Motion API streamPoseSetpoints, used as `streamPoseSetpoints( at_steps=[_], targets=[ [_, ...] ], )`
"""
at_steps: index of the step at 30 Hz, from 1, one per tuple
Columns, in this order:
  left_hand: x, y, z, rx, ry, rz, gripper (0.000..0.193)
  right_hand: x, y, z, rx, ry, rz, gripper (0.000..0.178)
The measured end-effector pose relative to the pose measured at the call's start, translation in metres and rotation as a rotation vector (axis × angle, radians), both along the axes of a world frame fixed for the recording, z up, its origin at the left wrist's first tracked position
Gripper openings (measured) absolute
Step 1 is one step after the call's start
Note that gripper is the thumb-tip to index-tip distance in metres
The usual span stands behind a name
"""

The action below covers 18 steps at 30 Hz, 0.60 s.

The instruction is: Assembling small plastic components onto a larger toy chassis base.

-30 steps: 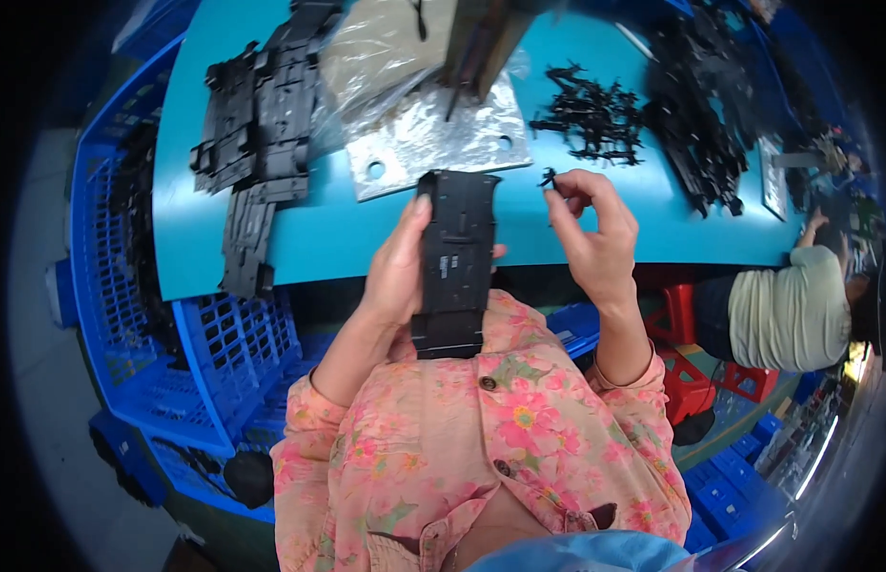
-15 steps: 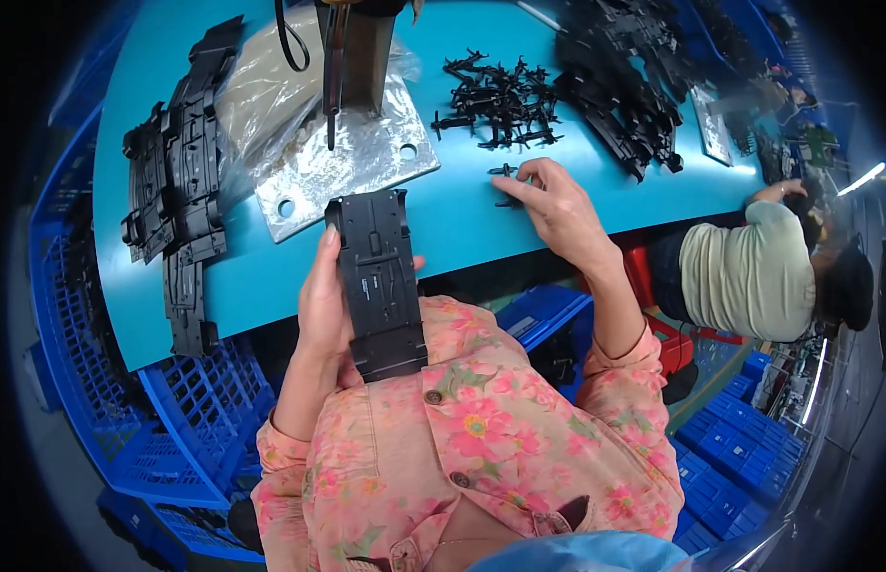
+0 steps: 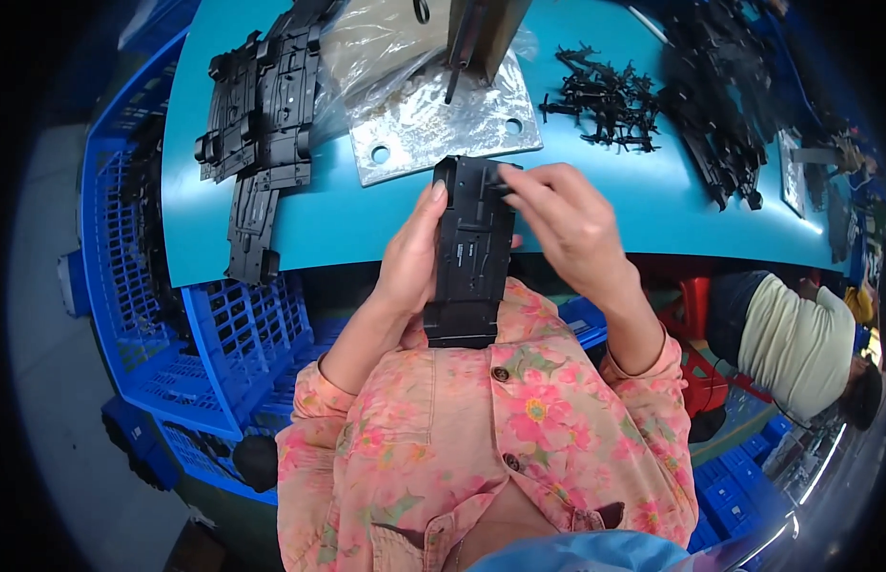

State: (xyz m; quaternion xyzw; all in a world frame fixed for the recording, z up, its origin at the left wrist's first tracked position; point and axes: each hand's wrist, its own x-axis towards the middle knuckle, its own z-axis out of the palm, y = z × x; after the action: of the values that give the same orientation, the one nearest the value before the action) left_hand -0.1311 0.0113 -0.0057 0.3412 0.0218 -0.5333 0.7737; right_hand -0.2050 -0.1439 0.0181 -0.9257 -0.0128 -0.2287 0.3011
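A long black moulded plastic plate [image 3: 476, 262], which looks like a toy car chassis, stands tilted in front of my chest. My left hand [image 3: 409, 259] grips it, thumb on the left edge and fingers behind. At its far right corner, my right hand [image 3: 578, 229] pinches a small black plastic part [image 3: 498, 179], partly hidden by the fingertips. Beyond the plate lies a shiny metal base plate [image 3: 433, 119] with round holes, under an upright metal post with a thin pin [image 3: 451, 84].
Similar black chassis plates [image 3: 271, 124] are stacked on the turquoise table [image 3: 366, 224] at left. Small black parts [image 3: 610, 100] lie heaped to the right, near more black mouldings [image 3: 719, 124]. A blue crate [image 3: 243, 334] stands left; a co-worker [image 3: 795, 343] sits at right.
My right hand has come from the tabletop to the chassis plate's far right corner, bringing a small black part. The left hand still holds the plate. The whole view has shifted.
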Motion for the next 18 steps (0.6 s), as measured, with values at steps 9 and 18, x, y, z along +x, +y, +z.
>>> streamPoseSetpoints(
  at_steps=[9, 18],
  targets=[
    [0.001, 0.004, -0.006, 0.043, -0.001, 0.063, 0.033, 0.010, 0.020, -0.011, 0.040, -0.156, -0.008, 0.030],
    [0.001, 0.004, -0.005, 0.013, -0.037, 0.054, 0.033, 0.012, 0.020, -0.020, 0.041, -0.233, -0.040, 0.033]
  ],
)
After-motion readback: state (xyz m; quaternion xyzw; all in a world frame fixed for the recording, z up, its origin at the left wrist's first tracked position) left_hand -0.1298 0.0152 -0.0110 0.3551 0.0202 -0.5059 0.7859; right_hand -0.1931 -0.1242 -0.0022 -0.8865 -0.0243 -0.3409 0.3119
